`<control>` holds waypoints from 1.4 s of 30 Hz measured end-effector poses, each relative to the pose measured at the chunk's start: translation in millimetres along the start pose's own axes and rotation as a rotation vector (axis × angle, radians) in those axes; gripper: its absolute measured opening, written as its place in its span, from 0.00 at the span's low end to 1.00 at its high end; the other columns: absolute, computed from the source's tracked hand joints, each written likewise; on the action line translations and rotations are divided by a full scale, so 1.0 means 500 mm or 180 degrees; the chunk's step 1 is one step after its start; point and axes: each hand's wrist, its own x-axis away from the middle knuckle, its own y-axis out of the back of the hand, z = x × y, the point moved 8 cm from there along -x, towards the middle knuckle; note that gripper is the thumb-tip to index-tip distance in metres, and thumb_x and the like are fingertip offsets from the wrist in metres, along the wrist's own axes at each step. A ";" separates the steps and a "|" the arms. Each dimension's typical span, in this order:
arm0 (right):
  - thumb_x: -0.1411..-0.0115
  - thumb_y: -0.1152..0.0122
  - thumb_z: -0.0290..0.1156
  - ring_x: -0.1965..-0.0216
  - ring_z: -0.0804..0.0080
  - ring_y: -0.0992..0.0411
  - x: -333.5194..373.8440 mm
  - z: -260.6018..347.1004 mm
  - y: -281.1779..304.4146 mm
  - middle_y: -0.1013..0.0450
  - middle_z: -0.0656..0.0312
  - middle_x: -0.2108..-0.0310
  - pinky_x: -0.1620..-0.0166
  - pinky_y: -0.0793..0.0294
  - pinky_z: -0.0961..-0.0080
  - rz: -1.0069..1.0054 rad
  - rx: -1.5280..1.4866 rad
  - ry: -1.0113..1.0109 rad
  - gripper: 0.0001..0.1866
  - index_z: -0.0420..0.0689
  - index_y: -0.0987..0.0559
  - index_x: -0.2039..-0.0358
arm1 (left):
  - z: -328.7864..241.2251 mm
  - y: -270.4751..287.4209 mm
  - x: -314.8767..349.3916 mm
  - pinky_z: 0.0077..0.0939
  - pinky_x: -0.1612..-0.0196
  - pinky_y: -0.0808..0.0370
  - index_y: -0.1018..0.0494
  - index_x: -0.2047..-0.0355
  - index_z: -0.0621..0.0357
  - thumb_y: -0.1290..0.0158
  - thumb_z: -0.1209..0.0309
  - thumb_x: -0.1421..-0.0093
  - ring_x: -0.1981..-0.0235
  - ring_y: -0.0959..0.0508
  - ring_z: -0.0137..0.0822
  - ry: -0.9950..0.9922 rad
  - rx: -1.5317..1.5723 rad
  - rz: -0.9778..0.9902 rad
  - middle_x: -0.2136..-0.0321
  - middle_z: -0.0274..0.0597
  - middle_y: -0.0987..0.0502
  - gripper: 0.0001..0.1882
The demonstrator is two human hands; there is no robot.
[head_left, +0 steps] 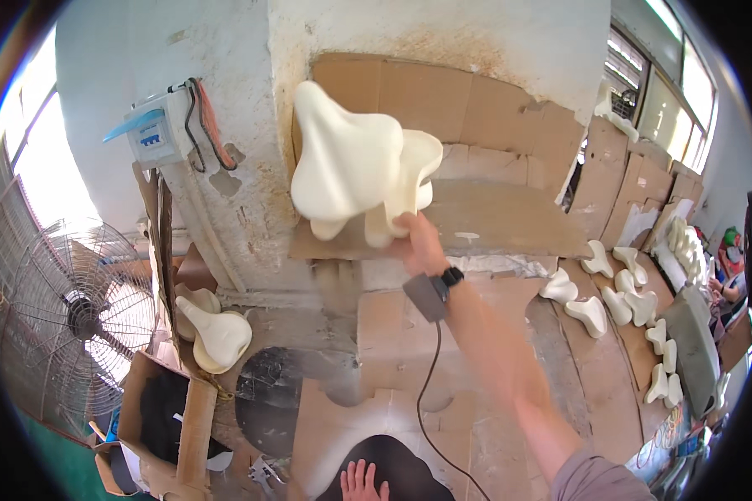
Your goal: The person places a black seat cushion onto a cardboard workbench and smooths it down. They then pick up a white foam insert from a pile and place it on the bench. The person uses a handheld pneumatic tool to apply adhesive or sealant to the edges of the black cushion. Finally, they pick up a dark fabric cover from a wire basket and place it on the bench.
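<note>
At the shelf ahead, my right hand (pixel 420 243) is closed on the lower end of a cream foam bicycle saddle pad (pixel 414 171). My fingertips are partly hidden behind it. Just left of it, a larger cream saddle pad (pixel 347 163) stands with its narrow nose up, overlapping other pads behind. Whether the two pads touch is hard to tell. At the lower edge, my left hand (pixel 363 483) lies with its fingers spread on a rounded black surface (pixel 401 459), holding nothing.
A cardboard-covered shelf (pixel 501 225) runs along the wall. Left are a wire fan (pixel 83 317), more saddle pads (pixel 221 338) and an open cardboard box (pixel 194 430). A cable (pixel 430 376) hangs from my right wrist. Several pads (pixel 589 316) lie on cardboard at right; a person (pixel 734 288) is beyond.
</note>
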 end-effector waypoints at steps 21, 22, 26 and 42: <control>0.35 0.35 0.30 0.43 0.75 0.30 1.403 -0.234 0.319 0.27 0.59 0.42 0.39 0.30 0.73 -0.0953 0.0076 -0.0752 0.30 0.36 0.32 0.35 | -0.137 0.249 0.308 0.45 0.32 0.40 0.44 0.30 0.64 0.43 0.40 0.43 0.35 0.35 0.47 0.0250 0.3466 0.0349 0.35 0.54 0.37 0.51; 0.35 0.34 0.31 0.43 0.76 0.30 1.441 -0.223 0.331 0.28 0.60 0.42 0.39 0.31 0.72 -0.1046 0.0139 -0.0638 0.31 0.37 0.32 0.34 | -0.145 0.221 0.323 0.44 0.34 0.38 0.44 0.31 0.65 0.43 0.40 0.42 0.37 0.33 0.47 0.0295 0.3696 0.0573 0.37 0.54 0.35 0.50; 0.37 0.33 0.29 0.42 0.75 0.31 1.615 -0.179 0.401 0.29 0.60 0.41 0.39 0.31 0.74 -0.2017 0.0458 -0.0155 0.32 0.38 0.32 0.34 | -0.305 0.178 0.345 0.42 0.40 0.30 0.45 0.32 0.69 0.44 0.45 0.40 0.41 0.29 0.46 0.0390 0.3869 0.1347 0.40 0.54 0.32 0.47; 0.35 0.45 0.47 0.42 0.48 0.29 2.257 -0.558 0.501 0.32 0.48 0.38 0.40 0.25 0.52 -0.4885 -0.3454 0.1907 0.32 0.38 0.34 0.37 | -0.843 0.224 0.542 0.42 0.35 0.33 0.31 0.39 0.61 0.46 0.60 0.32 0.38 0.30 0.53 -0.3616 0.3001 0.3644 0.41 0.55 0.28 0.26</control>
